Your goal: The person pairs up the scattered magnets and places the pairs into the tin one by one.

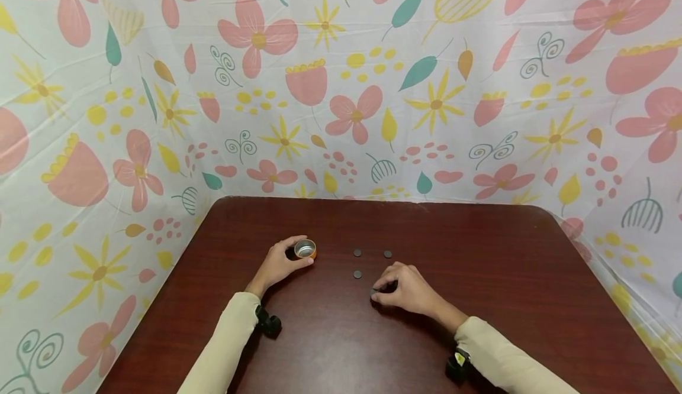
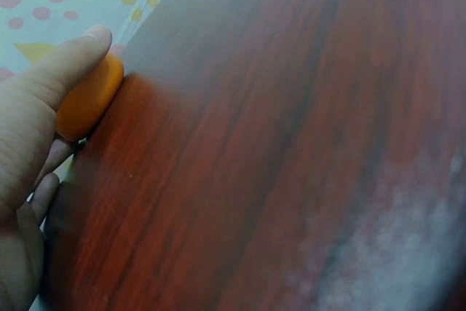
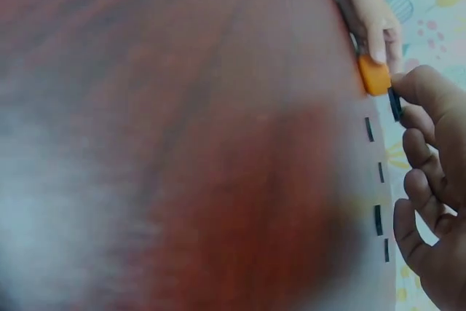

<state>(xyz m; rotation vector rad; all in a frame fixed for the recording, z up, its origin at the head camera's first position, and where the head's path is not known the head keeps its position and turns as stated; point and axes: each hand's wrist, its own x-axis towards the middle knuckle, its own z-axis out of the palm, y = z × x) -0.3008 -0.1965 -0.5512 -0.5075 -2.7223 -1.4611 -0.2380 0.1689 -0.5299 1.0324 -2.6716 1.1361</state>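
Observation:
On the left of the table, my left hand (image 1: 278, 265) grips a small round orange tin (image 1: 305, 249) between thumb and fingers. The tin stands upright, and its silver inside shows from above. In the left wrist view the thumb lies along the orange side of the tin (image 2: 91, 103). Nearer the middle, my right hand (image 1: 409, 287) pinches a dark flat disc (image 3: 395, 105) between thumb and forefinger, its other fingers curled loosely. Beyond that hand lie more dark discs, among them a left one (image 1: 357, 253), a right one (image 1: 388, 254) and a nearer one (image 1: 357, 274).
The dark red-brown wooden table (image 1: 330, 335) has rounded far corners. A flower-printed cloth (image 1: 354, 116) hangs behind it and along both sides. Each forearm wears a black wrist camera, such as the left one (image 1: 269, 323).

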